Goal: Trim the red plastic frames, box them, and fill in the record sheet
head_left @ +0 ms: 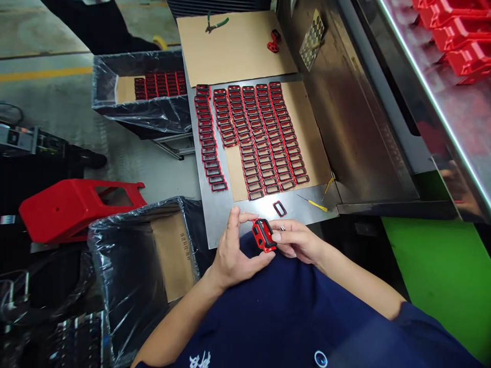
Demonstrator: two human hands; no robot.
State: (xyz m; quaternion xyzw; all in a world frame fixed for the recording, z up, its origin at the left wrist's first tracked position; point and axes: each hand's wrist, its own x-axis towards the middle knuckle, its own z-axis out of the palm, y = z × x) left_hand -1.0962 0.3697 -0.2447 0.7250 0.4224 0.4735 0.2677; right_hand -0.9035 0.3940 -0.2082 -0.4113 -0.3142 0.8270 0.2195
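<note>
Between my two hands, close to my body at the table's front edge, is a red plastic housing (259, 240) with black parts. My left hand (232, 250) grips its left side between thumb and a finger, another finger raised. On the other side, my right hand (297, 239) closes its fingers on the housing, and a ring shows on one finger. Just beyond, a single red-and-black rectangular frame (280, 208) lies on the metal table (215, 220). Farther back, several columns of similar frames (264, 140) cover a cardboard sheet (236, 171).
Yellow-handled picks (317, 206) lie at the right front. Green-handled pliers (217, 24) and small red parts (273, 42) rest on the rear cardboard. Plastic-lined bins (141, 286) stand left, beside a red stool (76, 209). A metal wall (345, 117) bounds the right side.
</note>
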